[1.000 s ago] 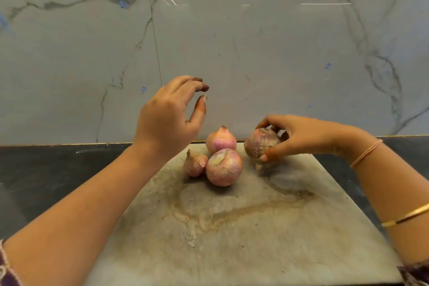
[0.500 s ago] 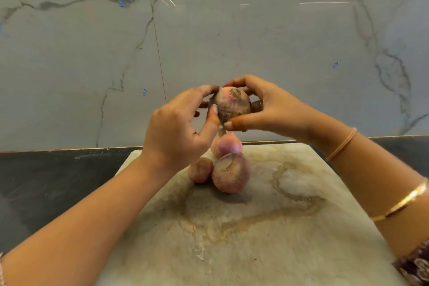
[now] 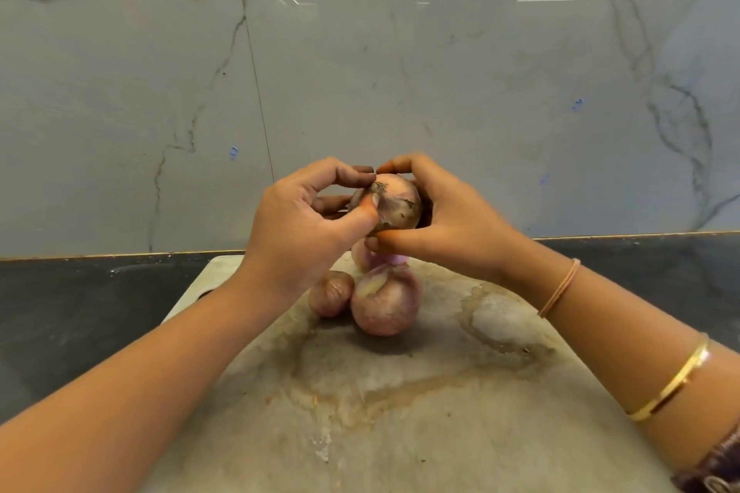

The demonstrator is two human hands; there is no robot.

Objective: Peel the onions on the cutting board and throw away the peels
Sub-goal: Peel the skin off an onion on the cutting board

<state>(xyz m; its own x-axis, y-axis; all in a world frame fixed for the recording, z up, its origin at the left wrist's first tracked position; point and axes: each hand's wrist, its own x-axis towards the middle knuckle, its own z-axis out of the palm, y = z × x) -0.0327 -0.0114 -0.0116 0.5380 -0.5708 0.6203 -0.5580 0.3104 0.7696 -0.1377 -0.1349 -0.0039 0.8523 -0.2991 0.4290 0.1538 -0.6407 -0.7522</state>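
Both hands hold one pinkish-brown onion in the air above the stained cutting board. My right hand cups it from the right, thumb under it. My left hand grips its left side, thumb pressed on the dry skin by the root end. Three more onions lie on the board below: a large one, a small brownish one to its left, and a pink one behind, mostly hidden by my hands.
The board lies on a dark counter that runs left and right. A grey marble wall rises right behind it. Bangles and a thin band ring my right forearm.
My right hand lifted one onion off the board to above the others. My left hand came in and took hold of its left side, thumb now on the skin.
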